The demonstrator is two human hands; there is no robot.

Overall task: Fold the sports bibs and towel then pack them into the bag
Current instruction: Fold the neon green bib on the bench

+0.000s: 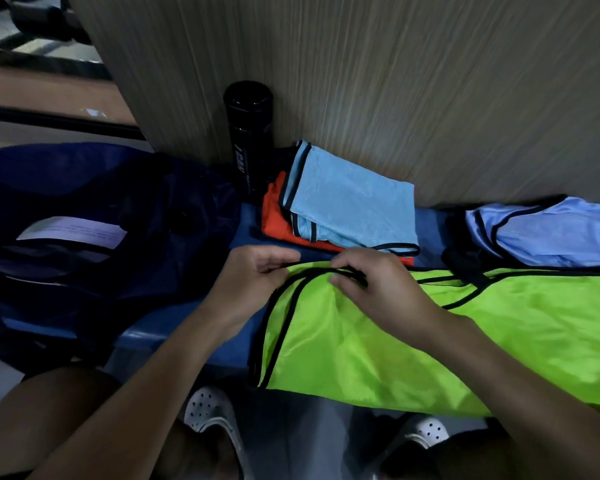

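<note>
Pinching green bib (395,341) trim w/ both: left hand (253,271) fingers clamped on edge, right hand (378,289) fingers clamped on strap. Bib spread on counter (430,230) below/right of fingers; folded blue bib (347,202) atop orange bib (274,220) just beyond; bag (101,202) left.

Likely sports changing area. Blue bench (160,327) against wood-grain laminate panel (395,81); dark navy sports bag (118,202), tall black drinks bottle (248,133), lime-green mesh bib (361,341) on bench; white perforated clogs (208,407) on grey floor (309,434).
</note>
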